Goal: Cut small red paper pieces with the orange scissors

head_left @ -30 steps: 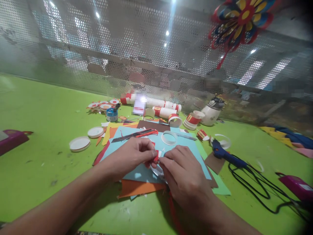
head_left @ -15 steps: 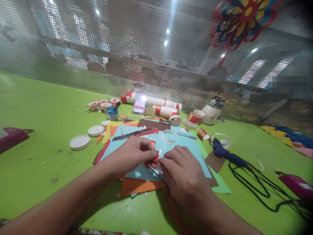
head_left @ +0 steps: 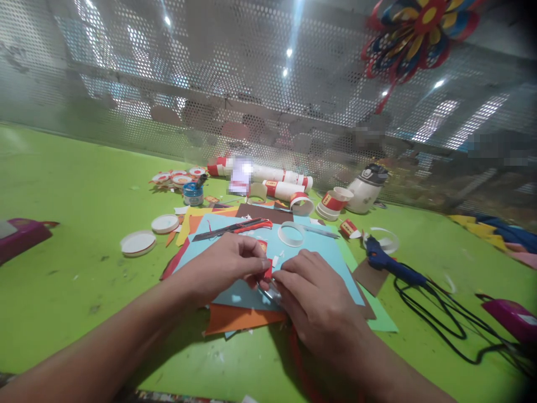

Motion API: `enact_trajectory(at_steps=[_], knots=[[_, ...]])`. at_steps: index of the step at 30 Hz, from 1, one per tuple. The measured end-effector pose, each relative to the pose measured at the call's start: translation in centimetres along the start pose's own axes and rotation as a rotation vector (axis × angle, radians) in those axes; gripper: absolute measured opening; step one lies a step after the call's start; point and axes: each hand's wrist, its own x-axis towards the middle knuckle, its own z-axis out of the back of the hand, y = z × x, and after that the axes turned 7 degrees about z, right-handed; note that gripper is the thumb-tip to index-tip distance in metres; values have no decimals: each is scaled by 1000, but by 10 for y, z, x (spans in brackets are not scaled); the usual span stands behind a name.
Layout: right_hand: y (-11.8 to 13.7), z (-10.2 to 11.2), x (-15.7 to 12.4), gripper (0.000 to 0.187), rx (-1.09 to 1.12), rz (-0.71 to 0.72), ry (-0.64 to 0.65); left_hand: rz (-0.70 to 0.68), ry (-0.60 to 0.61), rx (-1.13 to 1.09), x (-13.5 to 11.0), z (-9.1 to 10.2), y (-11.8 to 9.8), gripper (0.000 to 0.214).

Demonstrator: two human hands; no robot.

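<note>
Over a stack of coloured paper, my left hand (head_left: 239, 258) pinches a small red paper piece (head_left: 268, 270) between thumb and fingers. My right hand (head_left: 314, 285) is closed beside it, fingertips at the piece's right edge. A shiny silver strip (head_left: 273, 294) shows between and below the hands; the right hand hides most of it, so its kind is unclear. Light blue paper (head_left: 235, 299) lies on top of the stack, with white scraps and a clear ring (head_left: 291, 234) on it. Just beyond my left hand rest a dark cutter-like tool (head_left: 218, 228) and red-handled scissors (head_left: 254, 225).
A blue glue gun (head_left: 392, 263) with a looped black cord lies right. White round lids (head_left: 138, 243), a blue-banded jar (head_left: 193, 193), white-and-red paper tubes (head_left: 283, 190) and a white bottle (head_left: 364, 190) stand around the stack. Purple objects (head_left: 509, 319) lie at both sides.
</note>
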Motion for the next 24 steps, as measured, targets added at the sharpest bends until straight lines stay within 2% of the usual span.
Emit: enact_trajectory(at_steps=[9, 19, 24], knots=[[2, 4, -3, 20, 159, -88, -36, -17, 33, -10, -1, 1, 2, 11], [2, 7, 5, 15, 428, -355, -134, -36, 12, -51, -1, 2, 0, 14], [3, 10, 10, 16, 564, -501, -83, -70, 21, -66, -1, 4, 2, 16]])
